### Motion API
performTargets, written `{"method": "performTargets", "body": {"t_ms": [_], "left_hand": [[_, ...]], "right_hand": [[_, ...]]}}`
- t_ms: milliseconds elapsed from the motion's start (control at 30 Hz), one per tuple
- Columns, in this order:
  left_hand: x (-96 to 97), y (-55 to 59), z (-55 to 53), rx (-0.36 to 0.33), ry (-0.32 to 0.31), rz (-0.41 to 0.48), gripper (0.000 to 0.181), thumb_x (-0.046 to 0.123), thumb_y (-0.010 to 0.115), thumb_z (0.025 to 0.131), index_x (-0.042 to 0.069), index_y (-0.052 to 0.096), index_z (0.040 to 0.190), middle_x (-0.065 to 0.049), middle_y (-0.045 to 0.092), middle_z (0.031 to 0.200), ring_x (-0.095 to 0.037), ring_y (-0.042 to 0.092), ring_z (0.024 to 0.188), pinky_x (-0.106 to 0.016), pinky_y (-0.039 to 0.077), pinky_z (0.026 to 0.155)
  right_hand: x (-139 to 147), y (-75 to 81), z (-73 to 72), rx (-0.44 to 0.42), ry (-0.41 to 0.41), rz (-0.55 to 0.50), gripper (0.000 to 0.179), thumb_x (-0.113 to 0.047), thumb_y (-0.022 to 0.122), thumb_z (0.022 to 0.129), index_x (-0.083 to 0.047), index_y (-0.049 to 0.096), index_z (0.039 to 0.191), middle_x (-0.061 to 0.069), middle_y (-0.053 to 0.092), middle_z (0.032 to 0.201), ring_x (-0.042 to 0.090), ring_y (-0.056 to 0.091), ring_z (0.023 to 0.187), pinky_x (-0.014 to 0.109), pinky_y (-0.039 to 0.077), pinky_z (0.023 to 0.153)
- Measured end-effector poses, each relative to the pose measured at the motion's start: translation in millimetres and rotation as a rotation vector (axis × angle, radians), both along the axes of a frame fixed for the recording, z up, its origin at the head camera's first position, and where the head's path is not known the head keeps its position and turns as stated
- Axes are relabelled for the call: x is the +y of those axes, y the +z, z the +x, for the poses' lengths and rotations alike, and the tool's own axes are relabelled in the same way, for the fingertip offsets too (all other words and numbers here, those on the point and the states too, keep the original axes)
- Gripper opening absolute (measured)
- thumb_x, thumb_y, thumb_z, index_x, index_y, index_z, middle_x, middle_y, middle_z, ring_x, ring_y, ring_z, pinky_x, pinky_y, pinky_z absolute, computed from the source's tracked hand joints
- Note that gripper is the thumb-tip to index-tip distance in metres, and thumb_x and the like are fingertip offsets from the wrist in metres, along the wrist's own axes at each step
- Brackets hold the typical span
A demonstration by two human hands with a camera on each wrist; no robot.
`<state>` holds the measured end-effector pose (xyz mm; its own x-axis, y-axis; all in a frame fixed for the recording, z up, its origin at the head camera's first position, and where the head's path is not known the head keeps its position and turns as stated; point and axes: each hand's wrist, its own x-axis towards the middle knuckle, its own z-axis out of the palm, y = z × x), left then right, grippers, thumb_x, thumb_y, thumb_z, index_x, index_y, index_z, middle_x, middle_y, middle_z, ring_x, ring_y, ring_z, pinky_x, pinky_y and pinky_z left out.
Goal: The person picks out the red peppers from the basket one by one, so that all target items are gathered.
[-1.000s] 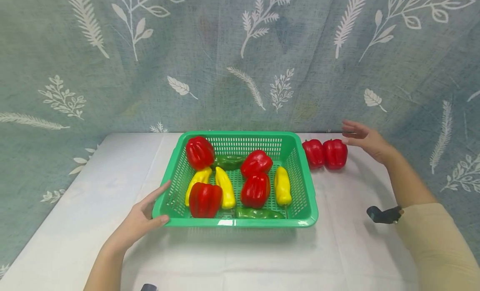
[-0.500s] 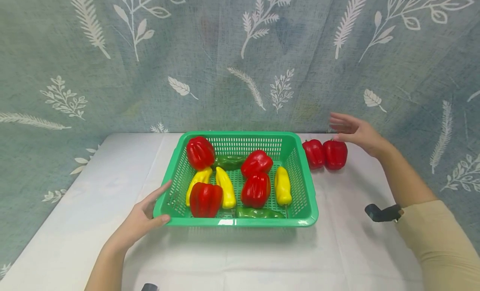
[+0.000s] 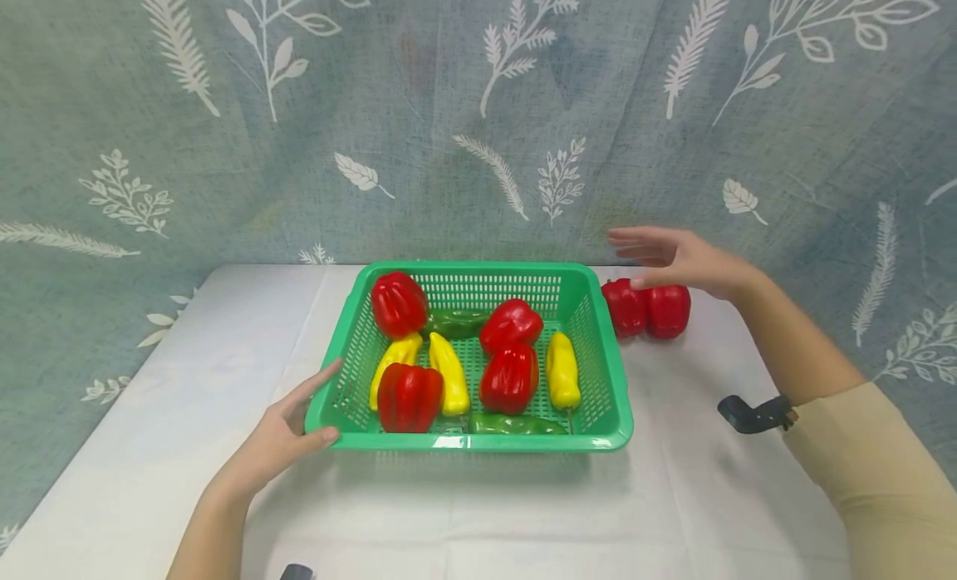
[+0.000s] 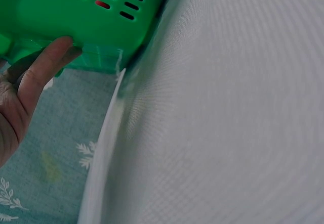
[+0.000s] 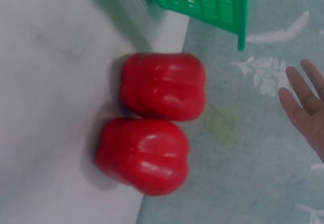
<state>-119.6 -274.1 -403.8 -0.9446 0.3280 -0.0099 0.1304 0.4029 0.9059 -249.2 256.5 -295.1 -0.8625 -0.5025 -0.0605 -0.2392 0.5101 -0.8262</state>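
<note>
A green plastic basket point(image 3: 478, 443) stands mid-table, holding several red bell peppers point(image 3: 509, 378), three yellow peppers point(image 3: 449, 376) and two long green peppers point(image 3: 517, 425). My left hand point(image 3: 269, 447) is at its front left corner, thumb at the front rim and fingers stretched along the left side; the left wrist view shows a fingertip point(image 4: 63, 43) against the green wall. Beyond the basket's right side, two more red bell peppers point(image 3: 668, 312) point(image 5: 163, 85) lie side by side on the table. Over them hovers my right hand point(image 3: 680, 260), fingers extended, holding nothing.
White cloth covers the table point(image 3: 478, 513). A blue-green curtain point(image 3: 419, 148) with white leaf prints hangs right behind it. A dark wrist camera mount point(image 3: 755, 415) sticks out from the right forearm.
My right hand has moved left, from the right-hand loose bell pepper to above the left one. My left hand, the basket and the peppers have stayed in place.
</note>
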Motion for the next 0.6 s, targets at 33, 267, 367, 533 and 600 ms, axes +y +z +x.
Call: {"method": "performTargets", "body": {"t_ms": [33,267,367,533,600], "left_hand": [[-0.2,0.3,-0.2,0.0,-0.001,-0.003,0.078,0.01,0.068,0.085,0.019,0.026,0.151,-0.019,0.016,0.156,0.016,0.029,0.119,-0.014,0.046,0.086],[0.3,1.2,-0.7,-0.024,0.007,-0.003,0.079,0.011,0.068,0.085,0.019,0.026,0.151,-0.017,0.016,0.156,0.016,0.032,0.117,-0.016,0.048,0.084],[1.1,1.7,-0.5,-0.023,0.004,-0.001,0.079,0.011,0.068,0.085,0.019,0.025,0.151,-0.018,0.016,0.156,0.015,0.035,0.114,-0.016,0.049,0.083],[0.6,0.7,-1.0,-0.021,-0.003,0.025,0.078,0.008,0.068,0.085,0.017,0.026,0.151,-0.019,0.015,0.156,0.016,0.034,0.116,-0.016,0.049,0.084],[0.0,0.0,-1.3,-0.02,-0.005,0.034,0.078,0.007,0.067,0.085,0.017,0.026,0.151,-0.02,0.015,0.156,0.016,0.035,0.116,-0.017,0.049,0.084]], "right_hand": [[-3,1.1,-0.6,-0.002,0.016,0.006,0.067,-0.015,0.067,0.085,-0.014,0.037,0.145,0.007,0.038,0.148,0.033,0.036,0.135,0.054,0.041,0.1],[-24,8.4,-5.9,-0.01,0.191,0.005,0.068,-0.014,0.067,0.085,-0.014,0.037,0.145,0.007,0.039,0.148,0.032,0.036,0.135,0.053,0.039,0.102],[-38,14.0,-7.7,-0.033,0.27,0.029,0.069,-0.016,0.069,0.083,-0.011,0.038,0.145,0.008,0.04,0.148,0.034,0.036,0.135,0.05,0.043,0.099],[-71,24.7,-10.4,-0.102,0.396,0.112,0.072,-0.024,0.073,0.082,-0.011,0.039,0.144,0.011,0.039,0.148,0.032,0.039,0.133,0.042,0.048,0.095],[-84,27.3,-11.0,-0.123,0.444,0.152,0.072,-0.025,0.073,0.082,-0.012,0.039,0.144,0.009,0.039,0.148,0.029,0.041,0.132,0.041,0.048,0.096]]}}
